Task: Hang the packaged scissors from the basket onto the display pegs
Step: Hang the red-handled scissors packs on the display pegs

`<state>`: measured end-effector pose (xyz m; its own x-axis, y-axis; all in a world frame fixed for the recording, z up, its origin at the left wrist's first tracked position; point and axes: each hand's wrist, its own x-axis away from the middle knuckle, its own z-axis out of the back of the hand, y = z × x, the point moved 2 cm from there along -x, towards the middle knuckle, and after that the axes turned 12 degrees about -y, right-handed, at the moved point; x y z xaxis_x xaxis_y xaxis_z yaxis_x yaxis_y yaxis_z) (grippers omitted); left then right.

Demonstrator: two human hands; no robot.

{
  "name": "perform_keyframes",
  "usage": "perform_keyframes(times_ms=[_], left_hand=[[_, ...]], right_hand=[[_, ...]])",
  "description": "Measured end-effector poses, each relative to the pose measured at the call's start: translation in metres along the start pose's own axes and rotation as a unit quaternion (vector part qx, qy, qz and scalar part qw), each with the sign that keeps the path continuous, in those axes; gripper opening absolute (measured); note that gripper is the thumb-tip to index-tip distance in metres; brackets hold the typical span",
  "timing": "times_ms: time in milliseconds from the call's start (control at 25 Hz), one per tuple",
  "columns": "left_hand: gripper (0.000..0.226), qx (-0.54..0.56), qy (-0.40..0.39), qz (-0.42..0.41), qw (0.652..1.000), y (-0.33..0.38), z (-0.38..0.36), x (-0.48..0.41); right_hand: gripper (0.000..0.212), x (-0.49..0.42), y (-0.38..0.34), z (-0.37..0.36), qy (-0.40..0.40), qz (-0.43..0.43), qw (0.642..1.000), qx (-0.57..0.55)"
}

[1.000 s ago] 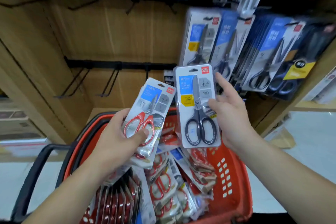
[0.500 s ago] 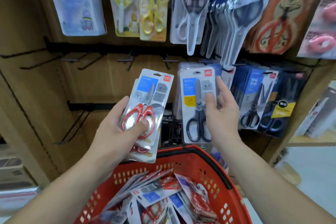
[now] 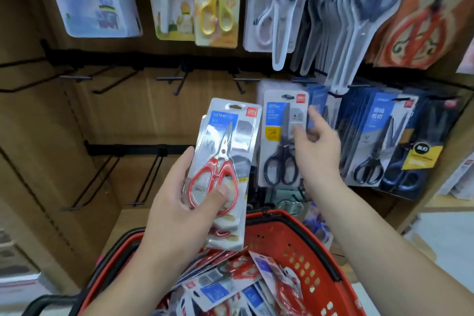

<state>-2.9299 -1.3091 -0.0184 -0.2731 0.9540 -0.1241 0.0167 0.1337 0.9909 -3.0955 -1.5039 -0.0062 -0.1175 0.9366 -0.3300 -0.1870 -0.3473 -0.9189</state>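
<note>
Wooden display wall [image 3: 107, 115] across the whole background, crossed by black rails. Red basket [image 3: 315, 264] with a black rim low in the middle, heaped with loose packs [image 3: 225, 290] of red-handled scissors lying at all angles. Upper row of hanging scissors packs [image 3: 277, 5] along the top, yellow, white and grey among them. Blue-carded packs [image 3: 377, 141] of black scissors hung in dense rows at the right.

Red-handled scissors pack [image 3: 225, 141] upright above the basket's near rim, left of centre, with at least one more like it stacked behind. Left hand [image 3: 177, 213] clamped round that stack from the left, thumb pressed over the red handles, fingers behind.

Black-handled scissors pack [image 3: 278, 141] just right of it, hanging flat at the front of its row, slot on a peg. Right hand [image 3: 318, 154] blurred in front of this pack's right edge, fingers loose and spread, gripping nothing; contact with the card unclear.

Empty black pegs [image 3: 169, 79] jutting from the rails at centre and left.
</note>
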Motion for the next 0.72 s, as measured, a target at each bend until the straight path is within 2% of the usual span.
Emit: perform_keyframes(times_ms=[80, 160, 240, 280, 400, 520, 720], left_hand=[[0.067, -0.014, 0.015, -0.007, 1.0, -0.003, 0.002, 0.004], [0.058, -0.075, 0.017, -0.023, 0.997, -0.009, 0.003, 0.005], [0.051, -0.097, 0.017, -0.036, 0.994, -0.013, 0.0, 0.006], [0.049, -0.093, 0.014, -0.037, 0.995, -0.015, -0.003, 0.006], [0.023, -0.036, -0.003, 0.0, 0.999, -0.019, -0.007, 0.008], [0.03, -0.02, -0.004, 0.059, 0.998, -0.023, 0.003, 0.008], [0.026, -0.08, 0.058, 0.028, 0.995, -0.022, 0.02, 0.002]], right_hand=[[0.042, 0.02, -0.014, 0.002, 0.008, 0.028, 0.998, 0.052], [0.033, 0.051, -0.031, -0.009, -0.094, 0.039, 0.995, -0.008], [0.033, 0.081, -0.043, -0.027, -0.222, 0.01, 0.97, -0.1], [0.034, 0.092, -0.045, -0.035, -0.252, 0.002, 0.958, -0.134], [0.038, 0.103, -0.038, -0.037, -0.262, -0.023, 0.943, -0.203], [0.036, 0.1, -0.03, -0.029, -0.266, -0.071, 0.93, -0.242], [0.036, 0.089, -0.012, -0.018, -0.166, -0.1, 0.952, -0.239]])
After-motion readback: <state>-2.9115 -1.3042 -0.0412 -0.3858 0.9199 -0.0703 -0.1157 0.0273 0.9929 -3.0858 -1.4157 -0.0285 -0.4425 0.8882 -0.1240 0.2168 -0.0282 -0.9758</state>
